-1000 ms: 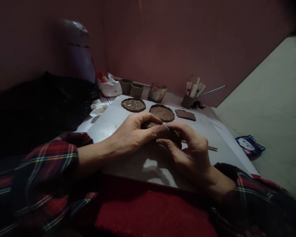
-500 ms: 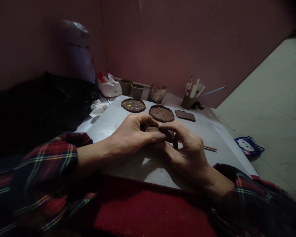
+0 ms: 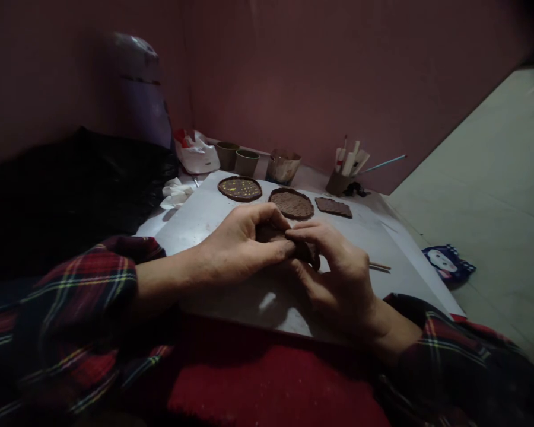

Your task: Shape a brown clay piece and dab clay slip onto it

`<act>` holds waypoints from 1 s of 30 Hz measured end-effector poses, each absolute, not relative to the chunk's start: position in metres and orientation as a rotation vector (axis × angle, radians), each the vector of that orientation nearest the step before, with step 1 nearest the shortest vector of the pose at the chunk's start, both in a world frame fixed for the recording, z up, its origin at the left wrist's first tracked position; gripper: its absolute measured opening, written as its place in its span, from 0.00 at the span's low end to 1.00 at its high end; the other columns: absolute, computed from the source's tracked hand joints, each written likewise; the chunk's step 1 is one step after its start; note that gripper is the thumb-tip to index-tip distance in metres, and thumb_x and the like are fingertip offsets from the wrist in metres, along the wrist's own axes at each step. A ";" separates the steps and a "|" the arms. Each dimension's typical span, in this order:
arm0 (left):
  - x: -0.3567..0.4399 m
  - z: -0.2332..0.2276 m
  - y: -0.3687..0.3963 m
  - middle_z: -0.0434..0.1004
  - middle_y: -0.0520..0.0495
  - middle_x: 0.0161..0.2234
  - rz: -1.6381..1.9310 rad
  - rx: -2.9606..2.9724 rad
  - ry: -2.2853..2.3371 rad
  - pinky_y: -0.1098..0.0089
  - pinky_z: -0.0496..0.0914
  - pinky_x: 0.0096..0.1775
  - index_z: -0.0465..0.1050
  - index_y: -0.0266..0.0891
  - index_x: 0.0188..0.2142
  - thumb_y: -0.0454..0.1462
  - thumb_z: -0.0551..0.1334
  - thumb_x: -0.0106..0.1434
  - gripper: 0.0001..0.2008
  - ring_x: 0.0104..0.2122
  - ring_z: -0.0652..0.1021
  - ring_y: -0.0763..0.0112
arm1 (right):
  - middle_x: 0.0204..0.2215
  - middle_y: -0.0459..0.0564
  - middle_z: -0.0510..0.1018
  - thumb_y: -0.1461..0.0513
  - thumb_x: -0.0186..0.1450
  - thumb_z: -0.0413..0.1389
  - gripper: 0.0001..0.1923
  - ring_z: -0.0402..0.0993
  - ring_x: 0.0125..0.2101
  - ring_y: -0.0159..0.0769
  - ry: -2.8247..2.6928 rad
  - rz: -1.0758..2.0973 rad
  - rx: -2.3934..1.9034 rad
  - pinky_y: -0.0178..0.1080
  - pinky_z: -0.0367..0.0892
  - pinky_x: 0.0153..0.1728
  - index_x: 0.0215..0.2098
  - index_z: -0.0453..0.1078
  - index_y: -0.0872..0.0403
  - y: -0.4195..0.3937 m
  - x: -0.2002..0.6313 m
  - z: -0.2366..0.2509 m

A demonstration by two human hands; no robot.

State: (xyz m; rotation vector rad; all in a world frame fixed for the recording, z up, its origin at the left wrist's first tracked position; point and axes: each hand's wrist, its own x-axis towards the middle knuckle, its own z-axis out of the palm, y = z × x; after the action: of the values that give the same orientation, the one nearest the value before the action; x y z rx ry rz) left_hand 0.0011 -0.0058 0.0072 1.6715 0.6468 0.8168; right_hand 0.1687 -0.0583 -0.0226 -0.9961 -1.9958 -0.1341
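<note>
My left hand [image 3: 240, 246] and my right hand [image 3: 338, 276] meet over a white board [image 3: 204, 216], both pinching a brown clay piece [image 3: 271, 232] that shows only between the fingers. Most of that piece is hidden by my hands. Beyond them lie a round clay disc with yellow specks [image 3: 240, 188], a round textured clay disc [image 3: 292, 203] and a flat rectangular clay slab [image 3: 333, 207]. A thin wooden stick [image 3: 380, 267] lies on the board just right of my right hand.
Along the pink wall stand two small cups [image 3: 237, 157], a smeared container [image 3: 283, 166] and a holder of tools and brushes [image 3: 347, 169]. A white plastic bag [image 3: 198, 155] and crumpled tissue [image 3: 175, 193] sit at left. A patterned cloth [image 3: 447, 264] lies on the floor at right.
My right hand's fingers have closed in toward my left thumb, covering more of the clay piece. Both hands shifted slightly up and left.
</note>
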 end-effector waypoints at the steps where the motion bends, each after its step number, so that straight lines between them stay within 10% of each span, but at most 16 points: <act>1: 0.001 0.007 -0.006 0.76 0.51 0.29 0.812 1.680 0.643 0.75 0.68 0.32 0.73 0.34 0.33 0.31 0.65 0.54 0.06 0.31 0.75 0.73 | 0.38 0.52 0.75 0.68 0.61 0.57 0.14 0.74 0.38 0.37 -2.004 -0.137 -0.992 0.39 0.72 0.36 0.44 0.66 0.52 -0.058 0.168 -0.023; 30: -0.002 0.006 -0.003 0.71 0.55 0.25 0.895 1.687 0.659 0.79 0.63 0.27 0.73 0.32 0.35 0.34 0.65 0.58 0.06 0.25 0.69 0.81 | 0.27 0.42 0.75 0.59 0.58 0.64 0.08 0.70 0.27 0.26 -1.364 0.798 -1.091 0.30 0.67 0.28 0.34 0.72 0.53 -0.051 0.163 -0.014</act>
State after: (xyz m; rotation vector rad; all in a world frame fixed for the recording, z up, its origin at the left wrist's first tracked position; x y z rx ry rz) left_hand -0.0015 -0.0030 0.0055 1.6870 0.6587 0.8946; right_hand 0.1632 -0.0505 -0.0145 -1.0906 -1.3641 0.7977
